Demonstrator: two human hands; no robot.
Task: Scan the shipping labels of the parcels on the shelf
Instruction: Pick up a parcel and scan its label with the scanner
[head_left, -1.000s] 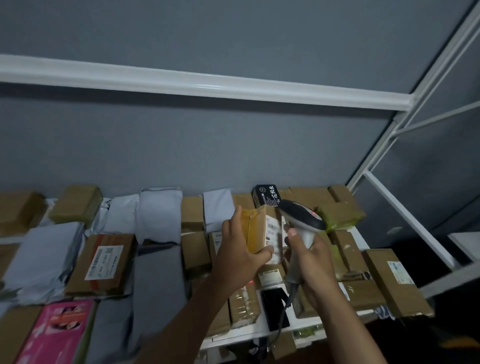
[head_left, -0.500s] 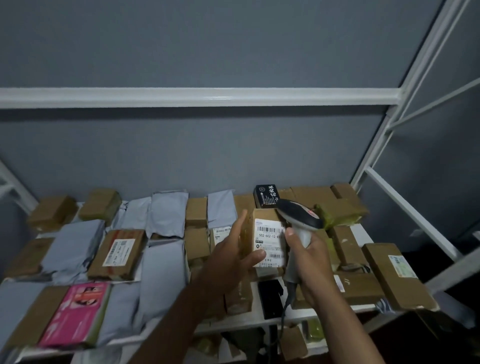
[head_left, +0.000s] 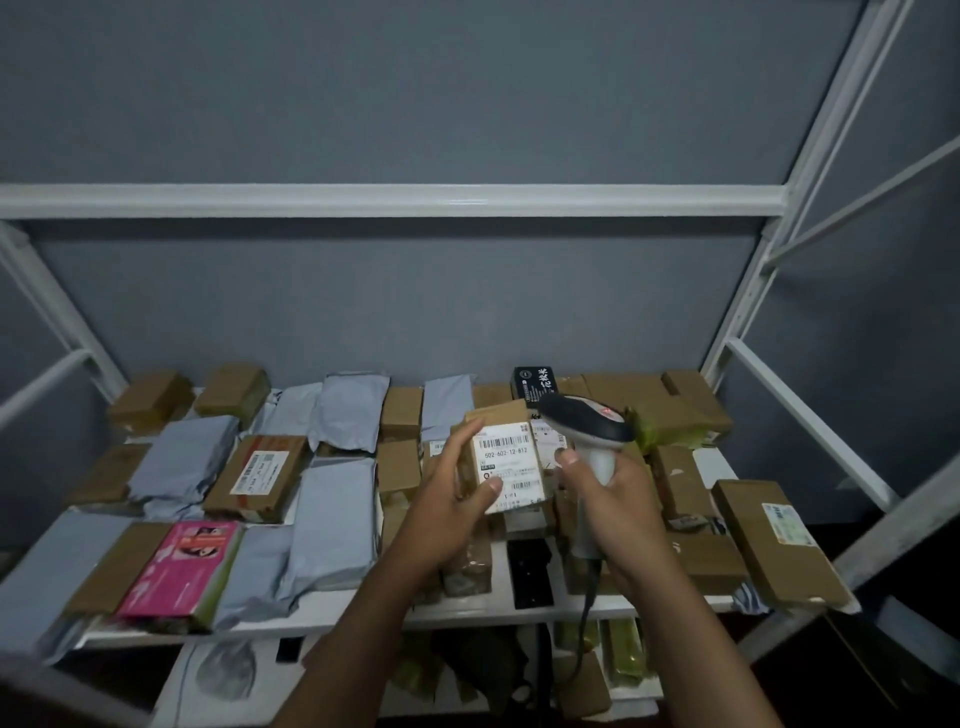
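My left hand (head_left: 451, 493) grips a small brown parcel (head_left: 506, 460) above the shelf, thumb on its front face. The parcel's white shipping label (head_left: 509, 457) with barcodes faces me. Just right of it, my right hand (head_left: 602, 493) grips the handle of a grey-and-white barcode scanner (head_left: 584, 421); the scanner's dark head sits above the parcel's upper right corner and points left and away. Its cable hangs down below my right hand.
The white shelf (head_left: 363, 605) carries several brown boxes and grey mailer bags. A pink box (head_left: 182, 566) lies front left, a labelled box (head_left: 260, 475) mid left, a black box (head_left: 535, 382) at the back. White frame posts rise on both sides. More parcels sit on the lower shelf.
My left hand has turned the parcel so its label faces me and held it there. The view has tilted down and shifted left, showing more of the shelf. The scanner stays beside the parcel.
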